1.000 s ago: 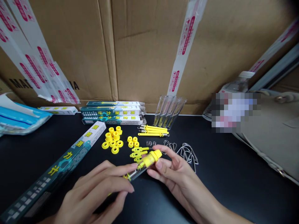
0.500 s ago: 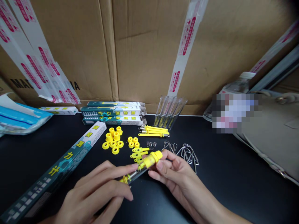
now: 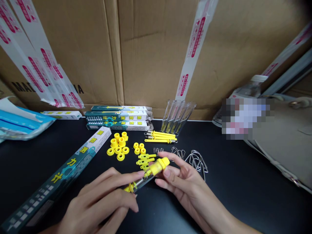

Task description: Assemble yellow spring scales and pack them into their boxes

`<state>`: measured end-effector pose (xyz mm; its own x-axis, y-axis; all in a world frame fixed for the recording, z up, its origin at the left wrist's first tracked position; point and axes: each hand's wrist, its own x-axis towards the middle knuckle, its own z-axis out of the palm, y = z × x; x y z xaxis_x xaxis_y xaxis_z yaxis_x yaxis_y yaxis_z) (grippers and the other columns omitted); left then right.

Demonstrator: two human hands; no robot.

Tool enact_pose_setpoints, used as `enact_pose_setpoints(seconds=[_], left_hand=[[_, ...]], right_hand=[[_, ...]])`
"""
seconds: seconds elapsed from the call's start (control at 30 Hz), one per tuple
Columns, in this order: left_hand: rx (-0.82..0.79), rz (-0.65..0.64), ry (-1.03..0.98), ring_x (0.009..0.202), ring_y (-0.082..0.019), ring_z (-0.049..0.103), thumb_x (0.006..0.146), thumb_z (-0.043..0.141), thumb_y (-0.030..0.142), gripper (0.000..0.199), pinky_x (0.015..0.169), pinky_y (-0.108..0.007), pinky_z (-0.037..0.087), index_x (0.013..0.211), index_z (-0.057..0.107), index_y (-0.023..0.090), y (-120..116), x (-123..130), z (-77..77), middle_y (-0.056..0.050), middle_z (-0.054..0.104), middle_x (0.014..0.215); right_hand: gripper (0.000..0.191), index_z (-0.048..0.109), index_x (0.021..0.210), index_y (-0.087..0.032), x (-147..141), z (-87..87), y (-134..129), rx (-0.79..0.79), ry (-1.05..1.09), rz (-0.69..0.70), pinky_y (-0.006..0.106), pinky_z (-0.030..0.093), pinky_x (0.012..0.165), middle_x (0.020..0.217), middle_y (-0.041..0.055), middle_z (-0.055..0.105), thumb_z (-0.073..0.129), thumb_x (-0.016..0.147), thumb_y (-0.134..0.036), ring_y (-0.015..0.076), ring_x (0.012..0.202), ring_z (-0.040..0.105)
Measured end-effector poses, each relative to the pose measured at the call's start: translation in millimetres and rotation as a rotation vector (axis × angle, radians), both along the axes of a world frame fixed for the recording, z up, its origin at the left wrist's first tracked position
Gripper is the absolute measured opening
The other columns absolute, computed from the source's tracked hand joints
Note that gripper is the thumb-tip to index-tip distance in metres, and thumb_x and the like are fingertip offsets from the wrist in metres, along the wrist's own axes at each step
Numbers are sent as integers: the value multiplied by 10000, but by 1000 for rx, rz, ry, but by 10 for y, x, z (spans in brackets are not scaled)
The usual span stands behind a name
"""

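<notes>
Both hands hold a clear tube [image 3: 141, 182] with a yellow plastic cap [image 3: 159, 166] on its upper right end and a yellow piece at its lower left end. My left hand [image 3: 102, 201] wraps the lower part of the tube. My right hand [image 3: 187, 185] pinches the tube just below the cap, with its index finger stretched above the cap. Close to the cap lie flat yellow notched pieces [image 3: 145, 161] and small metal springs [image 3: 157, 150]. Bent wire clips [image 3: 196, 161] lie right of my right hand. Yellow rings [image 3: 118, 146] lie further left.
On the black table [image 3: 243, 169] are a long printed box [image 3: 65, 172], stacked boxes [image 3: 118, 117], yellow rods [image 3: 159, 137] and bundled clear tubes [image 3: 177, 117]. Taped cardboard [image 3: 151, 55] stands behind. A blue package [image 3: 21, 123] is far left; a beige bag [image 3: 287, 130] is right.
My right index finger has straightened off the yellow cap, reaching toward the springs. The tube stays in both hands, at nearly the same spot.
</notes>
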<state>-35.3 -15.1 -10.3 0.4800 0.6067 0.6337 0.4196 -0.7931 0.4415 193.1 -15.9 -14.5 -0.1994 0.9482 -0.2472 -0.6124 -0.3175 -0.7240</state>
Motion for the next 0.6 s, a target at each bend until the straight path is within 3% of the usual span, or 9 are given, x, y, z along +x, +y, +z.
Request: enact_pose_setpoints(seconds=[0.2,0.33,0.53,0.6], left_hand=[[35,-8,21,982,-122,657,862,541,-44,345,1033,-262,470,868,683,271,31,-13,-26,38,722,1225],[43,-6,43,991,-115,653,853,551,-49,352,1024,-245,468,873,684,276,41,-21,-19,58,709,1250],[44,-20,51,1009,-124,641,846,551,-62,356,1028,-258,460,863,683,267,31,-36,-18,50,691,1283],[45,-25,52,1003,-128,644,843,553,-65,354,1021,-264,467,849,681,264,32,-34,-20,46,694,1280]], right_hand=[[220,744,951,-152,-17,-1,8,17,9,7,199,612,800,845,15,790,862,773,-203,87,792,731],[166,734,879,-149,-20,-7,21,20,13,3,194,619,774,818,2,785,856,780,-202,84,778,733],[370,702,1106,-201,-18,22,15,24,9,1,217,619,778,826,17,803,863,773,-211,109,804,752],[349,715,1094,-194,-20,25,14,32,2,10,207,615,778,826,22,805,860,777,-217,109,813,754]])
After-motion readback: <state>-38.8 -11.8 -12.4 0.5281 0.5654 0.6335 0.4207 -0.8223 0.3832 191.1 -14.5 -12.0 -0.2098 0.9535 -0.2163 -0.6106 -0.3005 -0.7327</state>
